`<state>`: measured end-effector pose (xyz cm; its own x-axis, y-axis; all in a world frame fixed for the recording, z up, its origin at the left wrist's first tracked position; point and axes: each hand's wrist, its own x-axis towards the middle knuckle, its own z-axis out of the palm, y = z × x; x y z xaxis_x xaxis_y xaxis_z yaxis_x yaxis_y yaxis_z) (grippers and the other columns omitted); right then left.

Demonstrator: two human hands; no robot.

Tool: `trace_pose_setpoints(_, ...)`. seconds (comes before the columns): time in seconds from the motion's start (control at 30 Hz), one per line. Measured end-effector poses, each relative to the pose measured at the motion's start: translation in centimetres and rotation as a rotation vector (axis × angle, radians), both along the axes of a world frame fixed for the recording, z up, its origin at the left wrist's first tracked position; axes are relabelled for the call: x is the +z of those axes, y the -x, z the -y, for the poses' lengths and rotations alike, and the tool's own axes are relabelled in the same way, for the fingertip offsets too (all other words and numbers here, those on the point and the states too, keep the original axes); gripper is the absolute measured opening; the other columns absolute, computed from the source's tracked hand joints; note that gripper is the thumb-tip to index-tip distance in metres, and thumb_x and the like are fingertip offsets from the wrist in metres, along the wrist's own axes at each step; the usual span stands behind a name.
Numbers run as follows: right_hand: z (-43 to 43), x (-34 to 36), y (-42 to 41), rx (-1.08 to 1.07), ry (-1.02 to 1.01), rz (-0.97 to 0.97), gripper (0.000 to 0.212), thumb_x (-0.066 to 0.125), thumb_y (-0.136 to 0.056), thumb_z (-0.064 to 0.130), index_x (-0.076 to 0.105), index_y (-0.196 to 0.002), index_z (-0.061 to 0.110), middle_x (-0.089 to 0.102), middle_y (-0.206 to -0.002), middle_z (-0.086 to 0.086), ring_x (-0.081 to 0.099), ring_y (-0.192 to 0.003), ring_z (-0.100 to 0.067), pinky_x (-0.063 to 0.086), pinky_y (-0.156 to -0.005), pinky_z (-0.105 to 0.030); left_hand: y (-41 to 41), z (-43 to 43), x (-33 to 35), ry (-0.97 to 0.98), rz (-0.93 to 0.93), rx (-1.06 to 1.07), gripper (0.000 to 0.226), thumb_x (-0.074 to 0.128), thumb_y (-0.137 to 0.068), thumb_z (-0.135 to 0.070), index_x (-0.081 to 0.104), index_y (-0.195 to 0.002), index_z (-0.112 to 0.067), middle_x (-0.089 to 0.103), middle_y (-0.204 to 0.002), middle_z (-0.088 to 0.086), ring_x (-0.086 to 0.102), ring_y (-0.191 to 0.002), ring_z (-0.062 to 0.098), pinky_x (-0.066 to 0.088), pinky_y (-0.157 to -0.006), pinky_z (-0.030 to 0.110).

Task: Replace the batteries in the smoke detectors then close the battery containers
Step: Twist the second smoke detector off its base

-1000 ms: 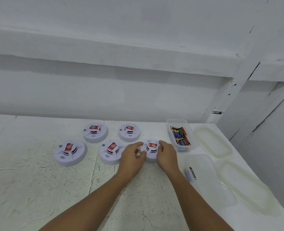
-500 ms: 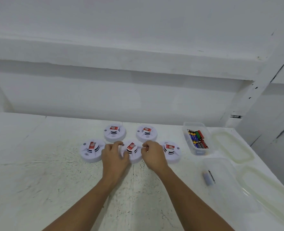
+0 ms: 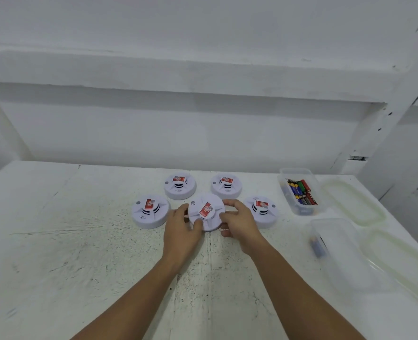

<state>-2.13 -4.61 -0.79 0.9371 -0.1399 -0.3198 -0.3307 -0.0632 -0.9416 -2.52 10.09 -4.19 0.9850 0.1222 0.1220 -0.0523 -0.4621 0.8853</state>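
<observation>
White walls are closing in behind a scuffed white bench (image 3: pixel 80 241), and a ledge is running along the wall above it. At the left of the group, the left detector (image 3: pixel 150 211) is lying flat with its red label facing up. Behind it and a little to the right, the rear-left detector (image 3: pixel 179 186) is sitting nearer the wall. The left hand (image 3: pixel 181 231) is reaching in from below, its fingers (image 3: pixel 182 209) curling round the left rim of the middle detector (image 3: pixel 206 212) while the thumb is pressing on the front edge. That detector is sitting at the centre of the group, gripped from both sides; whether it is touching the bench I cannot tell. The rear-right detector (image 3: pixel 226 185) is lying behind it. The right hand (image 3: pixel 240 222) is gripping the middle detector's right rim, its fingers (image 3: pixel 230 203) curling over the edge. Just beside that hand, the right detector (image 3: pixel 262 212) is lying flat. Further right, an open clear box (image 3: pixel 295 170) is holding a heap of mixed batteries (image 3: pixel 301 192). Nearer, a second box (image 3: pixel 338 266) is holding one battery (image 3: pixel 317 246). Two lids, the far lid (image 3: pixel 352 202) and the near lid (image 3: pixel 399 261), are lying beside the boxes at the bench's right edge
</observation>
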Motion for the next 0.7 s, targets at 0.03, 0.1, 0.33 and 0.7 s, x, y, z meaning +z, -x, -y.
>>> trace_pose_setpoints(0.03,0.3,0.1,0.4,-0.013,-0.044,0.004,0.025,0.053,-0.09,0.008,0.056,-0.109,0.022,0.069,-0.1,-0.008,0.064,-0.079,-0.021,0.056,-0.07,-0.036,0.3,0.0,0.2,0.041,0.001,0.001,0.028,0.062,-0.087,-0.027,0.054,-0.113,-0.027,0.056,-0.108,-0.007,0.057,-0.093,0.006,0.05,-0.076,0.026)
trace_pose_setpoints(0.1,0.9,0.1,1.3,-0.042,-0.123,0.032,0.015,0.056,-0.093,0.015,0.058,-0.107,0.021,0.071,-0.099,-0.009,0.068,-0.082,-0.026,0.057,-0.074,-0.039,1.2,0.0,0.8,0.119,-0.013,0.01,0.03,0.058,-0.09,-0.034,0.055,-0.117,-0.023,0.058,-0.111,-0.006,0.058,-0.096,0.005,0.049,-0.075,0.022)
trace_pose_setpoints(0.33,2.0,0.3,4.9,-0.089,-0.05,0.194,0.016,0.065,-0.088,0.023,0.06,-0.103,0.019,0.066,-0.102,-0.002,0.066,-0.097,-0.019,0.057,-0.084,-0.037,4.2,1.4,2.3,0.277,-0.063,-0.015,0.023,0.054,-0.09,-0.043,0.054,-0.106,-0.027,0.065,-0.101,-0.007,0.063,-0.087,0.003,0.046,-0.065,0.013)
trace_pose_setpoints(0.7,4.6,-1.2,10.3,0.147,0.239,0.366,0.033,0.071,-0.071,-0.006,0.07,-0.093,0.018,0.058,-0.109,0.002,0.055,-0.11,-0.003,0.049,-0.092,-0.017,7.1,-0.3,0.6,0.167,-0.119,-0.299,0.056,0.087,-0.062,-0.027,0.061,-0.111,-0.028,0.066,-0.105,-0.016,0.059,-0.097,-0.007,0.045,-0.079,0.008)
